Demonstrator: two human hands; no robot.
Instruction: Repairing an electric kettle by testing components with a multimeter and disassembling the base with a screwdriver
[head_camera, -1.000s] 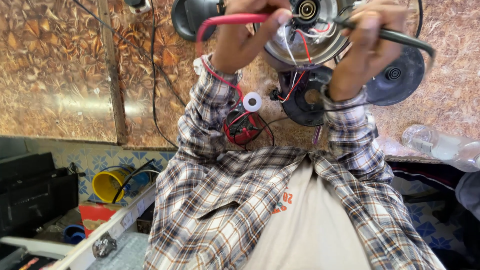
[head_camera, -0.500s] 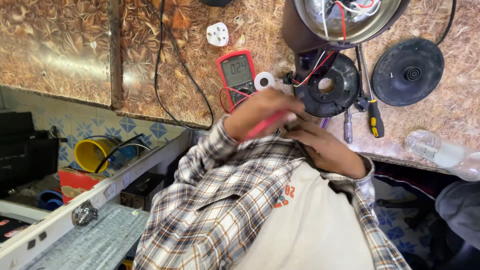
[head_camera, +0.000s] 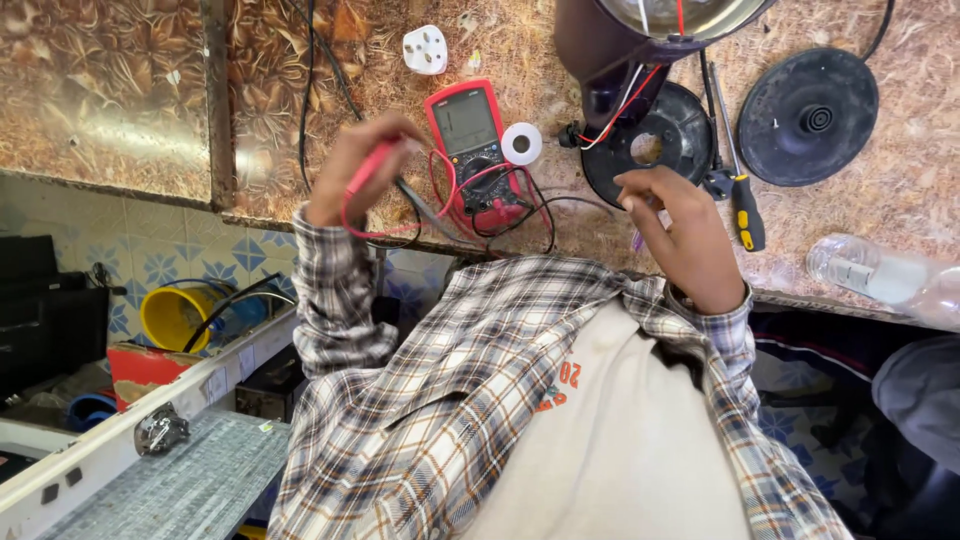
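Left hand (head_camera: 355, 175) gripping red probe (head_camera: 368, 170), right hand (head_camera: 680, 235) loosely open, upturned kettle (head_camera: 640, 40) showing wires (head_camera: 625, 100)

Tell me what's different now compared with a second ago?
A second ago both hands held the opened kettle up. Now it rests on the counter. The left hand has moved to the red meter and holds a red probe; the right hand hangs open, empty, by the black base ring. The round base and screwdriver lie as half a second ago.

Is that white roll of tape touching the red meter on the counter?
Apart. The head view shows a strip of bare counter between the white tape roll and the red meter.
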